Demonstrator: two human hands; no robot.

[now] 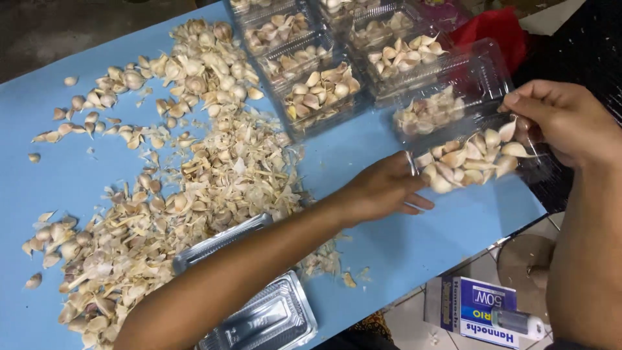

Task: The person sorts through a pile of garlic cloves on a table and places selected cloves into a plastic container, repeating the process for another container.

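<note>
My left hand [381,188] grips the near end of a clear plastic clamshell box [483,91] filled with garlic cloves [468,160]. My right hand [565,118] holds the far end of the same box, fingers on its rim beside the cloves. The box's lid stands open behind it, above the blue table [58,185]. Both hands lift the box just over the table's right edge.
Several filled clear boxes [317,91] of garlic stand in rows at the back. Loose cloves and papery skins [194,175] spread over the left and middle. An empty clamshell box [269,317] lies under my left forearm. A small blue-and-white carton [476,311] lies on the floor.
</note>
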